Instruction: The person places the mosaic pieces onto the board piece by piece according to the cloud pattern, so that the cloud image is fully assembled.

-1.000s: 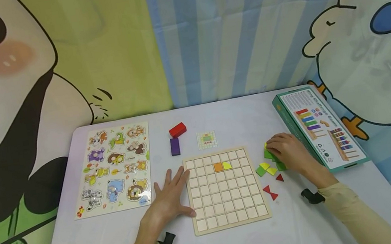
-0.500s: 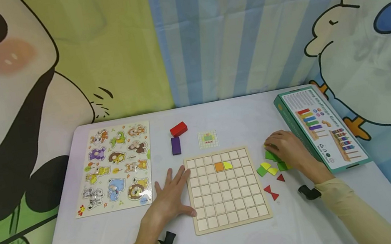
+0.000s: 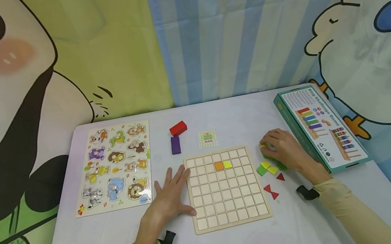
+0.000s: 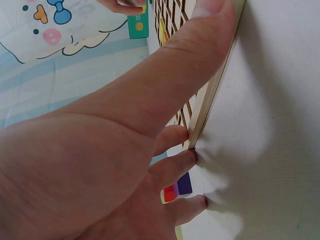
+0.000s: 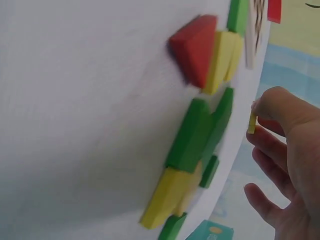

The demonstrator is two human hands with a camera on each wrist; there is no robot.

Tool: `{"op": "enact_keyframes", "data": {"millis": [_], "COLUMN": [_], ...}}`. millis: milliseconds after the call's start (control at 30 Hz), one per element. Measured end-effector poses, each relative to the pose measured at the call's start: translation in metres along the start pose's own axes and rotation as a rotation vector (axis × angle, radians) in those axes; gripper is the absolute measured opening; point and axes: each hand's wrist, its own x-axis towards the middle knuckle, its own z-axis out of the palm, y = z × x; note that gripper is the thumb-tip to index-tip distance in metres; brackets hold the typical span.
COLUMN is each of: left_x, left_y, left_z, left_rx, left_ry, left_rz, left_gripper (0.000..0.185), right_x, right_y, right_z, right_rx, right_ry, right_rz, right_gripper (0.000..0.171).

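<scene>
A wooden grid board (image 3: 229,205) lies in the middle of the table, with an orange tile (image 3: 219,166) and a yellow tile (image 3: 227,165) in its second row. My left hand (image 3: 167,200) lies flat with spread fingers against the board's left edge (image 4: 212,100). My right hand (image 3: 282,147) is right of the board, above a loose pile of green and yellow tiles (image 3: 268,168), and pinches a small yellow tile (image 5: 251,123) between thumb and finger, lifted off the table. Red triangles (image 3: 271,192) lie nearer me.
A small pattern card (image 3: 207,138) sits behind the board, with a red block (image 3: 178,128) and a purple block (image 3: 175,145) to its left. An animal peg puzzle (image 3: 115,165) lies far left. A green game box (image 3: 319,126) lies at the right.
My right hand has shifted slightly back and left over the tile pile and now holds a yellow tile off the table. The left hand has stayed put.
</scene>
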Motion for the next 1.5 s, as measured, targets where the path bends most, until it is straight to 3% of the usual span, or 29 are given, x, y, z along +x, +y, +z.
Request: {"op": "enact_keyframes", "data": {"millis": [233,600,867,1267,1500], "left_x": [0.0,0.001,0.0,0.0,0.0], "left_y": [0.0,-0.001,-0.001,-0.001,-0.001], "left_z": [0.0,0.0,0.001,0.002,0.001], "left_rx": [0.002,-0.002,-0.005,-0.005,-0.002], "left_ry": [0.001,-0.002,-0.002,0.001,0.002], "left_rz": [-0.004,-0.002,-0.004,-0.005,0.001], "left_gripper": [0.128,0.127,0.128,0.127,0.127], "right_x": [0.009,0.007,-0.001,-0.003,-0.005], "right_y": [-0.028,-0.068,-0.077,-0.079,-0.081], "right_z": [0.0,0.019,0.024,0.028,0.031], "right_rx": [0.118,0.068,0.05,0.08,0.104], "right_ry": [0.042,-0.028,-0.123,-0.075,-0.062], "right_rz": [-0.138,-0.28,-0.254,-0.302,-0.233], "right_gripper": [0.023,0.022,0.02,0.019,0.015]}}
